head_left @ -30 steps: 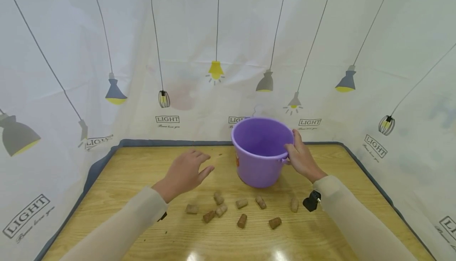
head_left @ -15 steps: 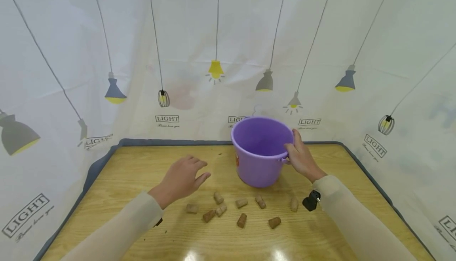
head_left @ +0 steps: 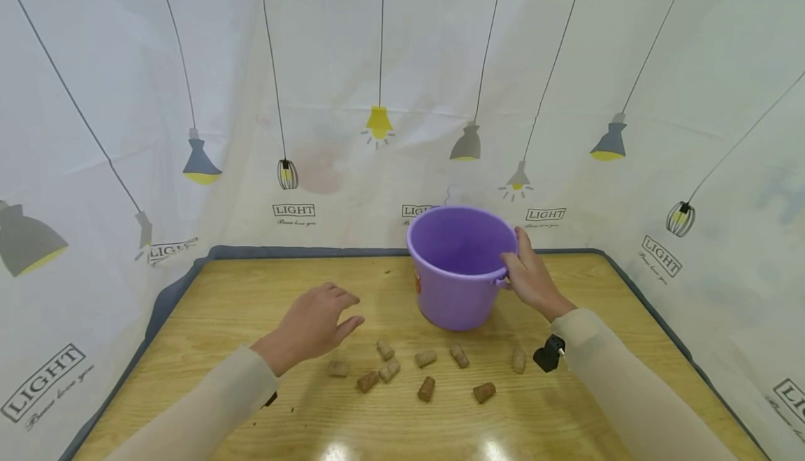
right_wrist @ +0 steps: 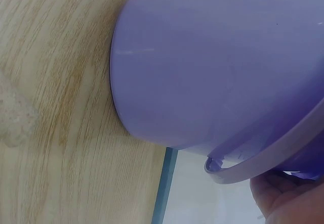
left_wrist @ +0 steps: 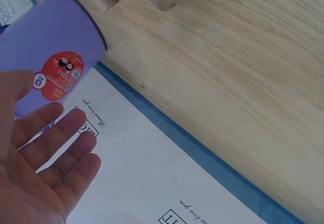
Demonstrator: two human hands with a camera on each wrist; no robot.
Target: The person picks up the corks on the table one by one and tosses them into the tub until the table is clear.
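So the purple bucket (head_left: 455,300) sits around 1 o'clock on the bench, mouth up, long axis roughly vertical; can't tell if it leans a bit. Looks like plain plastic, so I'd guess light, fairly stiff, kinda slick on the walls, not fragile. Best hold is probably the rim (head_left: 453,275) or the handle (right_wrist: 276,155). Right hand (head_left: 534,279) grips that rim at about 3 o'clock, fingers bent round it. Left hand (head_left: 311,321) hovers off toward 8 o'clock, fingers loosely spread, nothing in them. Corks (head_left: 425,358) lie scattered from 5 to 8 o'clock of the bucket on the bench (head_left: 233,293).
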